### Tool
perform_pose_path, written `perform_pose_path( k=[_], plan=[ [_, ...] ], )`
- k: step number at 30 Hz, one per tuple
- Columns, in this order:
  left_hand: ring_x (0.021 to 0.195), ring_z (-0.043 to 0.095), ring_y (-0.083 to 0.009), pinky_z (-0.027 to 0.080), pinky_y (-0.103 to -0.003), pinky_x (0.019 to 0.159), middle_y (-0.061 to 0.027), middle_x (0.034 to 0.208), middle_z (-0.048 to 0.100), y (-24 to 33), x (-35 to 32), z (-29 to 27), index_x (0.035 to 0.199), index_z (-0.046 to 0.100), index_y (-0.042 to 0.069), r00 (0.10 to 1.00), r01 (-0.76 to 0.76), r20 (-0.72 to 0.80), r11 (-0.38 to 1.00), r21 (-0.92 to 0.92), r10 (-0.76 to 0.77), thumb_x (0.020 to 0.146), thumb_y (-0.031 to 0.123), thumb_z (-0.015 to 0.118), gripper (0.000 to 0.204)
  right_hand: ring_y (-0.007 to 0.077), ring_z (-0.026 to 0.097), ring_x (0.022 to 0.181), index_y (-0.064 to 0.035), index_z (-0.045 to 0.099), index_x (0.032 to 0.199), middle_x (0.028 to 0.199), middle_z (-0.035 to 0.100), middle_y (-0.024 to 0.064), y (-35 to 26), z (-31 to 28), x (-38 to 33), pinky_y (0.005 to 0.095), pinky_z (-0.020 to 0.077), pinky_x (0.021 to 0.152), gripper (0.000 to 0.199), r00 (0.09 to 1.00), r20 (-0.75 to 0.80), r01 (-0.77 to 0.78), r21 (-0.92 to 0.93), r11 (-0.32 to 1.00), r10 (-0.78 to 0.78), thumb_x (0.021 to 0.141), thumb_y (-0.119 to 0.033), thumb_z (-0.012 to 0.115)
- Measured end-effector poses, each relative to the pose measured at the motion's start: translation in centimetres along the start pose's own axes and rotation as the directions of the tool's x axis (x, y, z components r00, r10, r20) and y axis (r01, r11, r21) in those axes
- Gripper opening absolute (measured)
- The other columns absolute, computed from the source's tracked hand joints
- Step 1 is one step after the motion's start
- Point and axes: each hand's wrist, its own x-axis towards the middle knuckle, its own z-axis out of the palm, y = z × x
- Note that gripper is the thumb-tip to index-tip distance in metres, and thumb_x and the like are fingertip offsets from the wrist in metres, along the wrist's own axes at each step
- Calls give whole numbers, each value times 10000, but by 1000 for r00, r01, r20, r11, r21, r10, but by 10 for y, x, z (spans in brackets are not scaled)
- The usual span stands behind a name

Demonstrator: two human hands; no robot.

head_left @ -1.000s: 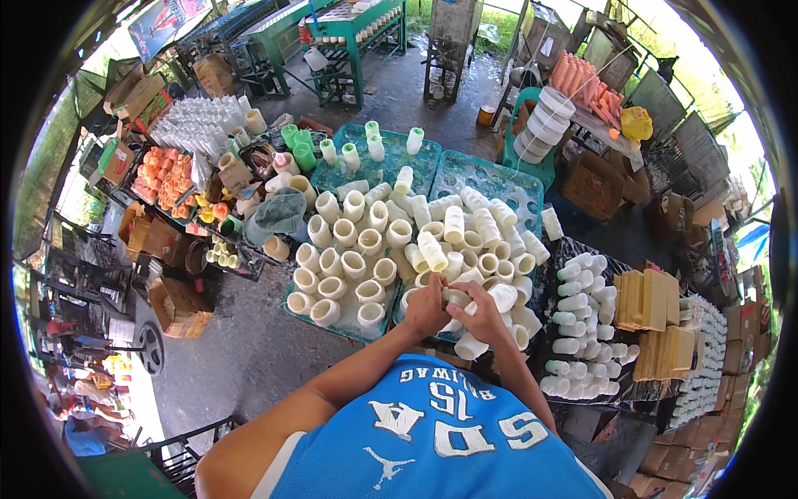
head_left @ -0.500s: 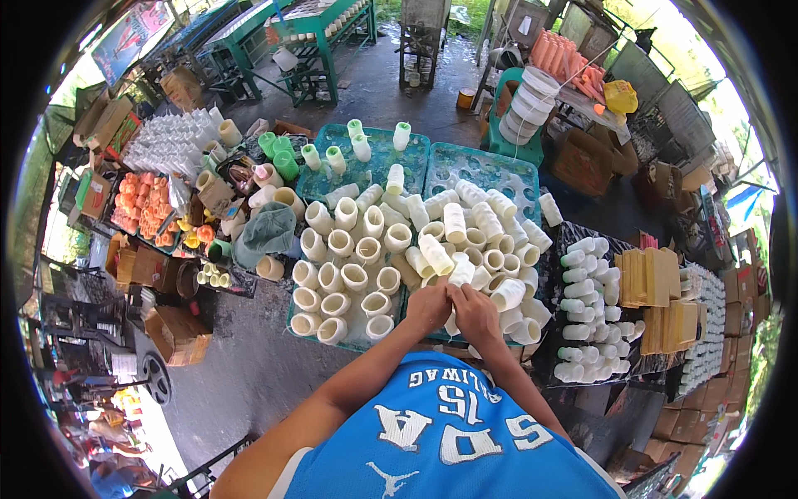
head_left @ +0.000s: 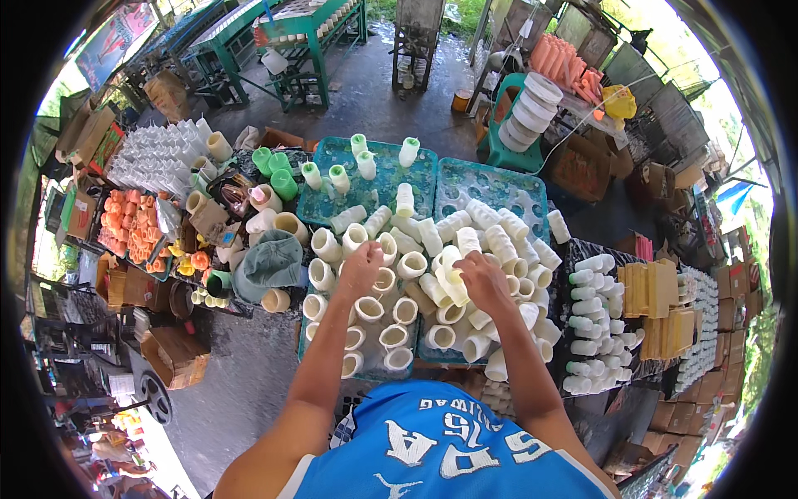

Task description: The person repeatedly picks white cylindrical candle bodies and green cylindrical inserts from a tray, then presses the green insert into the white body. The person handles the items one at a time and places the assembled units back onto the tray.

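Observation:
My right hand [head_left: 486, 281] has its fingers curled round the edge of a ribbed, creamy-white hollow cylinder [head_left: 451, 268] that looks like a wax candle shell. More of these white cylinders lie heaped beneath it and to its right. To the left, my left hand [head_left: 362, 268] is over a group of upright cylinders [head_left: 369, 309] with open tops. Its fingers are bunched together, and whatever may be between them is too small to make out. Both groups rest on teal trays [head_left: 492, 170] with round holes.
Green-topped white cylinders [head_left: 408, 152] stand on the far left tray. A grey-green cloth cap [head_left: 272, 258] lies left of the trays. At right are stacked tan slabs [head_left: 647, 287] and white cylinders [head_left: 588, 304] on black sheeting. A green chair [head_left: 514, 148] holds stacked white discs beyond.
My hands, together over the heap before, are now apart. The left has moved left and away from me over the upright cylinders; the right has gone slightly right and farther from me.

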Motion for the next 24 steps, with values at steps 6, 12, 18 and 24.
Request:
perform_pose_path(
  k=[6,12,18,24],
  plan=[
    [1000,721,-317,552,-421,922,-162,1050,745,-16,105,-54,1237,695,5,965,-133,-182,953,271,186,1024,284,664,353,375,561,1397,-116,718,1289,1478,615,169,-15,57,-1,496,471,1135,378,998,41,-42,-19,999,42,918,-177,756],
    [1146,679,-381,536,-464,1010,-204,1189,696,-63,206,-104,1264,657,-13,880,70,-443,877,476,170,921,340,751,501,397,502,1463,-90,704,1273,1543,582,184,-34,79,-1,509,435,1165,353,997,69,-36,40,999,33,945,-218,726],
    [1275,602,-428,530,-511,1054,-253,1494,443,-56,239,-113,1432,407,35,766,382,-638,854,355,-78,913,192,680,607,414,516,1432,-80,706,1250,1520,588,185,-54,65,-29,518,432,1161,339,998,28,-55,37,998,54,938,-210,733],
    [1205,641,-464,557,-526,1014,-258,1471,458,-80,253,-138,1392,441,18,778,241,-603,803,546,176,899,156,698,573,413,556,1368,-79,726,1213,1443,619,183,-50,34,-126,518,441,1149,314,963,-25,-264,107,959,268,905,-135,749]
  ],
)
